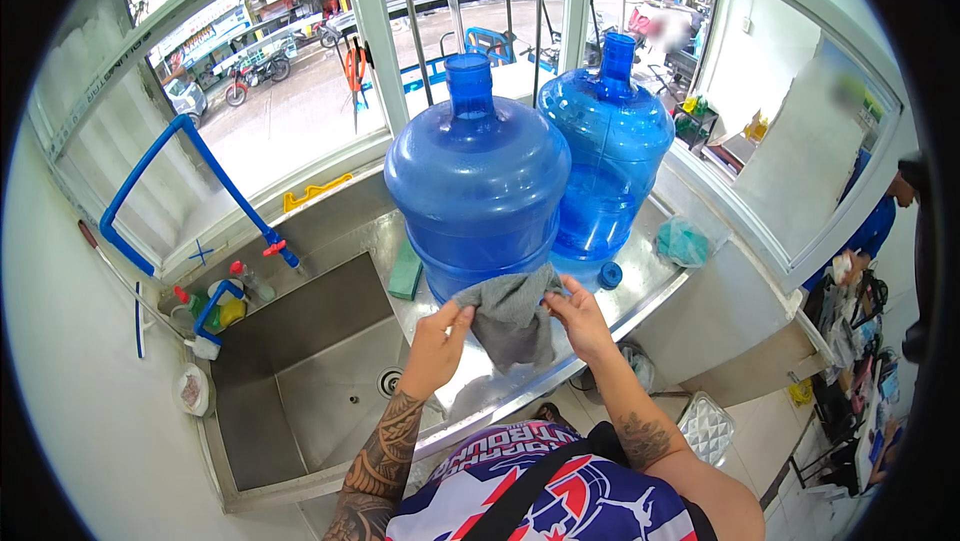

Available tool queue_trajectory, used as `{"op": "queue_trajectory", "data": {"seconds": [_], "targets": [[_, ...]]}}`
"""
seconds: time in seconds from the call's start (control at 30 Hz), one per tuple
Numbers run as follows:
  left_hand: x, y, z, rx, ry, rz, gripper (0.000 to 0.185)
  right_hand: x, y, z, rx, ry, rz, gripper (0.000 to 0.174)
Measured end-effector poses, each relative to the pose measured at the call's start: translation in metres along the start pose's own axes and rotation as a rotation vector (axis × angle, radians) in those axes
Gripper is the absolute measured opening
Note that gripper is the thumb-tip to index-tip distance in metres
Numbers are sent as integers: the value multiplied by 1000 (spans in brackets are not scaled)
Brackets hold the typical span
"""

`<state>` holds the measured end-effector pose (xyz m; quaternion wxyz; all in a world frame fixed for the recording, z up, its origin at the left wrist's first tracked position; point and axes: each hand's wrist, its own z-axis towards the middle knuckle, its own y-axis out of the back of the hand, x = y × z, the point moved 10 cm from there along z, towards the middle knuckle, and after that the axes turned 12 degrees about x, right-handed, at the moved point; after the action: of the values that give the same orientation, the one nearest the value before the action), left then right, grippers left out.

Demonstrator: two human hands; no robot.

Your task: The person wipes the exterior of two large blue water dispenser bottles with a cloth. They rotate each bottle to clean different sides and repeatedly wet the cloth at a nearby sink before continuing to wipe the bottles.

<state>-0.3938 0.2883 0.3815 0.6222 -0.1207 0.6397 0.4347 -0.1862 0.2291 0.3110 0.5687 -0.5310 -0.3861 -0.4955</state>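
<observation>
My left hand point(442, 346) and my right hand point(583, 317) hold a grey cloth point(517, 319) between them by its upper edges, over the steel counter. Just behind the cloth stands a large blue plastic water jug point(480, 188), upright with its neck uncapped. A second blue jug point(609, 158) is upright behind it to the right, also with an uncapped neck. A blue cap point(610, 275) lies on the counter to the right of the cloth. At the left of the near jug lies a green sponge or folded cloth point(406, 271).
A deep steel sink point(330, 368) is at the left, below a blue pipe tap with a red handle point(275, 248). Bottles point(212, 312) stand on its far left corner. A bag with something green point(682, 242) sits at the counter's right end. Windows are behind; a person's blue sleeve point(874, 226) shows far right.
</observation>
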Motion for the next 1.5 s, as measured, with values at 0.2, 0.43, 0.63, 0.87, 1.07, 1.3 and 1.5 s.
{"op": "queue_trajectory", "data": {"seconds": [0.2, 0.43, 0.63, 0.87, 1.07, 1.3, 1.5], "targets": [[20, 12, -7, -41, -78, -297, 31, -46, -53, -2, 214, -317, 776, 51], [17, 6, -30, 196, -82, -374, 73, -41, -55, -11, 274, -416, 307, 51], [42, 24, -45, 254, 292, -298, 73, 15, -54, 0, -4, 45, 48, 48], [39, 59, -48, -110, 50, -362, 58, 52, -62, -10, 34, 93, -714, 41], [0, 57, -49, -131, -2, 259, 23, 91, -69, -12, 14, 134, -1300, 19], [-56, 69, -35, -307, -138, 477, 19, 108, -20, -3, -60, -119, -1031, 17], [-84, 76, 15, -114, -201, 18, 16, 178, -3, 44, -29, 55, -792, 18]]}}
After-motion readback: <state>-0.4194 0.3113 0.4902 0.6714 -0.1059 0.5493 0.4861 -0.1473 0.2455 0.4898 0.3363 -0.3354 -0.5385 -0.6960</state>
